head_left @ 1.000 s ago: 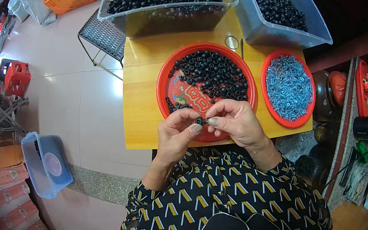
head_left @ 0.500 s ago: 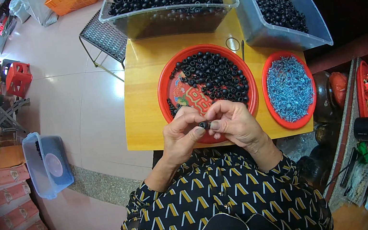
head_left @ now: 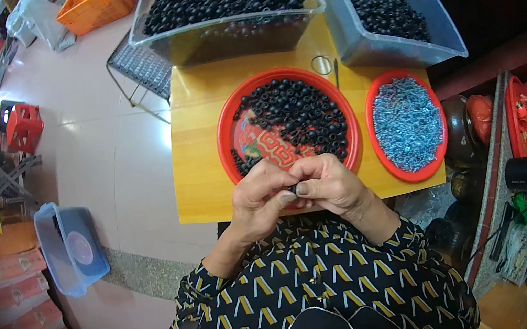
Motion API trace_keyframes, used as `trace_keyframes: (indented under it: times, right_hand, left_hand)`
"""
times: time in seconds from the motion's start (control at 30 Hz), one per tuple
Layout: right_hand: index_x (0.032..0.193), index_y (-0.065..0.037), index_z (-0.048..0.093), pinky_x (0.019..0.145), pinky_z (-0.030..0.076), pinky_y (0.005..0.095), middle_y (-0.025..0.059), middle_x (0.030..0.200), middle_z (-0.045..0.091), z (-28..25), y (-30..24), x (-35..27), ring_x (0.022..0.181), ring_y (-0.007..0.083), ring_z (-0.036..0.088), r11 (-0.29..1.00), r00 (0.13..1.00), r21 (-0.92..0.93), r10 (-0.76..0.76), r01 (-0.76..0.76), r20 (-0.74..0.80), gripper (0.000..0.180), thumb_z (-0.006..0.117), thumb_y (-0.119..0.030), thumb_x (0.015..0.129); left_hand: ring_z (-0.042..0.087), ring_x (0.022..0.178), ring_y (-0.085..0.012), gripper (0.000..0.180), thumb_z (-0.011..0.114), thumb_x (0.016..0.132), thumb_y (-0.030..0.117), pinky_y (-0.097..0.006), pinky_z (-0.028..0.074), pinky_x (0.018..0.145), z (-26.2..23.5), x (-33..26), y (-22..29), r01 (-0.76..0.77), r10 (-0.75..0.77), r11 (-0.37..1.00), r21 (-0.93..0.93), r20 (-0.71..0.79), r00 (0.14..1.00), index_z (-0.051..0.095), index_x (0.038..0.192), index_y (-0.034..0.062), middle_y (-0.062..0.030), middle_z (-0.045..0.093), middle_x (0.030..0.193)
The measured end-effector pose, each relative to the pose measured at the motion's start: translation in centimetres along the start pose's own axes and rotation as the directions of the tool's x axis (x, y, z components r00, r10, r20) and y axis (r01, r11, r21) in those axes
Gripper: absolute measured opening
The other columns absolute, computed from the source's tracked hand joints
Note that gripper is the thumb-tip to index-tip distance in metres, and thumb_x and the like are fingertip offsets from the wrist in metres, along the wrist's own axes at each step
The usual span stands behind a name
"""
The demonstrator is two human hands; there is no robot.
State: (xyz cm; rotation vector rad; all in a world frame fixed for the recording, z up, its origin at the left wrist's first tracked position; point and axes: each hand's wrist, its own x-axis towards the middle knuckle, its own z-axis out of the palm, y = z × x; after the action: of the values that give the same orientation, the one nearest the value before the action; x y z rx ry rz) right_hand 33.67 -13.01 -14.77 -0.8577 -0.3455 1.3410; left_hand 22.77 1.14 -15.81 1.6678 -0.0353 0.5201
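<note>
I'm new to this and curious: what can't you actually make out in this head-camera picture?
- Small dark part pinched between left hand and right hand: fingers cover most of it.
- Silvery bits in the smaller red tray: too small to identify.
- Large clear tub: cut off by the top edge.

Single view: head-worn fisheye camera, left of a pair, looked steeply down from above the person's chest. Picture upright, unmirrored; dark circular rim closed the corners, and straight edges bowed toward it. Nearest, at the lower edge: black blouse with yellow chevron pattern [head_left: 313, 295]. Mid-frame, close: left hand [head_left: 257, 202] and right hand [head_left: 331, 186], over the near edge of the small yellow wooden table [head_left: 198, 168]. Farther, toward the top: clear plastic bin of black rings [head_left: 224, 4]. Pale tiled floor [head_left: 101, 150] filled the left side. No second view shared the scene.
</note>
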Motion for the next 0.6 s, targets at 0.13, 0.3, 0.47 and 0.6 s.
trace_keyframes:
  times: [0.13, 0.3, 0.47, 0.6]
  right_hand:
    - [0.096, 0.000, 0.058, 0.057, 0.044, 0.0180, 0.0010, 0.076, 0.059, 0.0, -0.7, 0.1, 0.063, 0.0058, 0.053, 0.996, 0.995, -0.071, 0.045, -0.052, -0.093, 0.016, 0.059, -0.013, 0.087]
    - [0.104, 0.001, 0.056, 0.054, 0.047, 0.0221, 0.0080, 0.082, 0.062, -2.8, -6.7, 0.0, 0.064, 0.0137, 0.059, 0.964, 0.952, -0.089, -0.261, 0.249, -0.162, 0.023, 0.059, -0.012, 0.086]
    - [0.109, 0.005, 0.055, 0.056, 0.041, 0.0217, 0.0081, 0.085, 0.062, -5.0, -14.1, -0.3, 0.067, 0.0108, 0.053, 0.834, 0.784, -0.002, -0.520, 0.552, -0.338, 0.031, 0.049, -0.021, 0.093]
    - [0.106, 0.005, 0.057, 0.056, 0.042, 0.0218, 0.0079, 0.083, 0.062, -5.2, -10.4, -1.4, 0.065, 0.0105, 0.054, 0.852, 0.770, -0.271, -0.522, 0.449, -0.367, 0.025, 0.049, -0.014, 0.091]
  left_hand:
    - [0.049, 0.072, -0.0117, 0.015, 0.064, 0.080, 0.004, -0.025, 0.041, 0.064, 0.4, -0.7, -0.9, 0.106, -0.108, 0.991, -0.082, -0.029, 0.994, 0.062, 0.094, -0.0008, -0.0034, 0.053, 0.082]
    - [0.052, 0.076, -0.0096, 0.019, 0.061, 0.086, 0.005, -0.022, 0.043, 0.069, 0.3, -1.4, -1.4, 0.202, -0.267, 0.944, -0.261, -0.247, 0.931, 0.058, 0.102, -0.0047, -0.0032, 0.053, 0.088]
    - [0.056, 0.082, -0.0100, 0.014, 0.059, 0.086, 0.002, -0.024, 0.047, 0.068, -1.2, -0.4, -0.6, 0.296, -0.317, 0.948, -0.117, -0.253, 0.914, 0.059, 0.098, -0.0048, -0.0041, 0.055, 0.088]
    - [0.059, 0.079, -0.0149, 0.016, 0.061, 0.082, 0.001, -0.026, 0.048, 0.064, -2.1, 1.3, -1.2, 0.312, -0.281, 0.940, 0.140, -0.204, 0.938, 0.059, 0.097, -0.0038, -0.0076, 0.056, 0.086]
